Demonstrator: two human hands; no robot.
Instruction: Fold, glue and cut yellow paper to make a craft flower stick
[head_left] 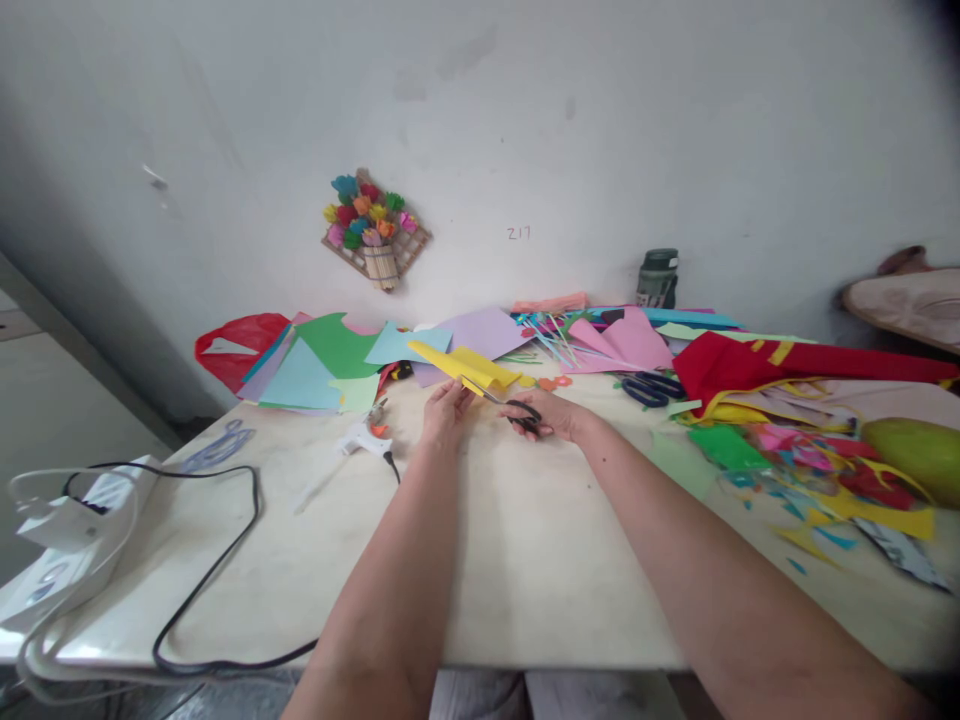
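Here, scissors [528,421] at a yellow sheet [486,366]
The left hand [447,406] pinches the sheet above the pale surface [525,560]; the right hand's [556,414] grip is wrapped around the scissors' black handles.

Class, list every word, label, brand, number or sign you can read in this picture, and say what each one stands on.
"217": on the pale wall.
Dark green bottle: pale markings, too small and blurred to read.
Silvery packet: any print is too blurred to read.
Yellow sheet and scissors: no readable text.
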